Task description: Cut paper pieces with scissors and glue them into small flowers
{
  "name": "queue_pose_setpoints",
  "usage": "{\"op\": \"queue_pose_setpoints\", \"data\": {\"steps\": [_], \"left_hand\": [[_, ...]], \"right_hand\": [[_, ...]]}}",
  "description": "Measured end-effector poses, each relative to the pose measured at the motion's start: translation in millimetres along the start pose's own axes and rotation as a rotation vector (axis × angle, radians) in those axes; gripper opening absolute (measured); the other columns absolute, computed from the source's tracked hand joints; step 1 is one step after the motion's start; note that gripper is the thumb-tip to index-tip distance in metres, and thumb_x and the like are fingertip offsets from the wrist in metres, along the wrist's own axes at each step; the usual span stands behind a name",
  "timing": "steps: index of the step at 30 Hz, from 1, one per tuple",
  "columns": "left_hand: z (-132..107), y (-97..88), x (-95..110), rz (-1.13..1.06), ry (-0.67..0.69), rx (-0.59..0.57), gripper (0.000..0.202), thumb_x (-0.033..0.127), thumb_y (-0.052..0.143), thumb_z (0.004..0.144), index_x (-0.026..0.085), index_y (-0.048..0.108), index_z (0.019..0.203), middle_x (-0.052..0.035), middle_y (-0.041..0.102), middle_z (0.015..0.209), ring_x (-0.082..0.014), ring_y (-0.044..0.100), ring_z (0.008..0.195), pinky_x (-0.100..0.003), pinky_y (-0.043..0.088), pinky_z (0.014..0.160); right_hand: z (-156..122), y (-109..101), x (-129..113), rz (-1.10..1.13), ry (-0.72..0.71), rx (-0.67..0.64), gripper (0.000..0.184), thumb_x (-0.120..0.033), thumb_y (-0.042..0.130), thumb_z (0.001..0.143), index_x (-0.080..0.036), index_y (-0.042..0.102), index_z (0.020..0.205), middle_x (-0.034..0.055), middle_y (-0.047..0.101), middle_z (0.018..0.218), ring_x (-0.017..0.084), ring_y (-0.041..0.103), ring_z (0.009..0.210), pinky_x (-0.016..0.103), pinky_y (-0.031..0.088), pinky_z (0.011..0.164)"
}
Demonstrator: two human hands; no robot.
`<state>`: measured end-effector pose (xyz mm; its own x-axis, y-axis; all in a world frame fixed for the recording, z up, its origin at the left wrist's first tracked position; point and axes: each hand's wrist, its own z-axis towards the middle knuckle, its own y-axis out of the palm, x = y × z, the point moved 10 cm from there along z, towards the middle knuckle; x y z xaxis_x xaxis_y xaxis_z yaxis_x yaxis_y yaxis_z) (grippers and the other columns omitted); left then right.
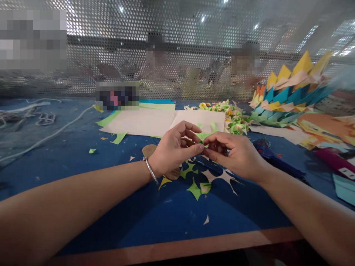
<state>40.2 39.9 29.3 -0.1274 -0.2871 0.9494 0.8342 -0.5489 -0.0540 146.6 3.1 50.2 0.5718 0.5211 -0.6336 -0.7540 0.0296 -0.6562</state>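
My left hand [181,144] and my right hand [235,151] meet over the middle of the table, fingertips pinched together. Between them is a small green paper piece [202,136], mostly hidden by the fingers, so its exact shape cannot be made out. Below the hands lie green paper scraps [195,189] and a white offcut [220,176] with curved, pointed edges. A tan, rounded object [149,150] is partly covered by my left wrist. Behind the fingers, sheets of pale paper [141,121] lie flat.
Many small folded paper pieces [237,127] are heaped behind my right hand. A layered, pointed paper construction [294,88] stands at the back right. A dark blue glue gun [280,161] lies beside my right wrist. A white cord [55,133] crosses the left side; a perforated metal screen [188,48] rises behind.
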Motion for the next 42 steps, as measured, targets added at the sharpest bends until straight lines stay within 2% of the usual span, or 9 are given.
{"op": "queue_pose_setpoints", "data": {"steps": [12, 22, 29, 32, 38, 42], "left_hand": [[0.2, -2.0, -0.7, -0.008, -0.02, 0.029, 0.034, 0.021, 0.071, 0.074, 0.015, 0.053, 0.102, -0.0005, 0.059, 0.084, -0.0095, 0.058, 0.069, -0.025, 0.052, 0.066], [-2.4, -2.5, 10.1, 0.111, 0.077, 0.042, 0.03, 0.018, 0.068, 0.075, 0.015, 0.053, 0.101, -0.0017, 0.06, 0.085, -0.0107, 0.06, 0.074, -0.025, 0.053, 0.069], [-2.9, -2.5, 11.3, 0.146, 0.124, 0.048, 0.03, 0.017, 0.066, 0.076, 0.016, 0.052, 0.102, -0.0017, 0.06, 0.087, -0.0106, 0.061, 0.072, -0.026, 0.053, 0.068], [-3.2, -2.1, 11.6, 0.164, 0.13, 0.047, 0.03, 0.015, 0.066, 0.075, 0.015, 0.053, 0.102, -0.0015, 0.06, 0.087, -0.0106, 0.062, 0.072, -0.026, 0.054, 0.069], [-4.3, 0.5, 13.4, 0.168, 0.154, 0.031, 0.03, 0.016, 0.066, 0.075, 0.015, 0.052, 0.102, -0.0018, 0.06, 0.087, -0.012, 0.062, 0.074, -0.028, 0.054, 0.07], [-5.1, 0.7, 13.4, 0.189, 0.117, 0.034, 0.031, 0.017, 0.066, 0.075, 0.016, 0.051, 0.103, -0.0008, 0.06, 0.084, -0.0117, 0.062, 0.073, -0.026, 0.054, 0.069]], "right_hand": [[-0.1, 0.0, -1.5, -0.004, -0.01, -0.002, 0.02, -0.035, 0.067, 0.087, -0.015, 0.067, 0.09, -0.0045, 0.049, 0.058, 0.007, 0.044, 0.05, 0.02, 0.036, 0.046], [-0.3, 0.6, 1.6, -0.003, 0.015, 0.003, 0.021, -0.036, 0.065, 0.087, -0.016, 0.067, 0.091, -0.0035, 0.049, 0.058, 0.008, 0.045, 0.05, 0.02, 0.036, 0.045], [-0.9, 1.3, 10.0, 0.01, 0.078, -0.005, 0.023, -0.038, 0.063, 0.087, -0.017, 0.067, 0.094, 0.0022, 0.061, 0.069, 0.01, 0.05, 0.054, 0.022, 0.04, 0.048], [-0.8, 1.6, 11.0, 0.019, 0.082, -0.002, 0.021, -0.036, 0.063, 0.088, -0.016, 0.067, 0.093, 0.0031, 0.063, 0.072, 0.01, 0.051, 0.056, 0.023, 0.041, 0.049], [-0.5, 1.6, 8.1, -0.002, 0.049, -0.007, 0.013, -0.028, 0.061, 0.087, -0.016, 0.065, 0.09, -0.0007, 0.056, 0.063, 0.009, 0.047, 0.053, 0.022, 0.04, 0.049], [-0.3, 0.1, 5.2, -0.035, 0.024, 0.003, 0.014, -0.028, 0.06, 0.087, -0.016, 0.065, 0.089, 0.0001, 0.059, 0.065, 0.01, 0.049, 0.053, 0.022, 0.041, 0.049]]}}
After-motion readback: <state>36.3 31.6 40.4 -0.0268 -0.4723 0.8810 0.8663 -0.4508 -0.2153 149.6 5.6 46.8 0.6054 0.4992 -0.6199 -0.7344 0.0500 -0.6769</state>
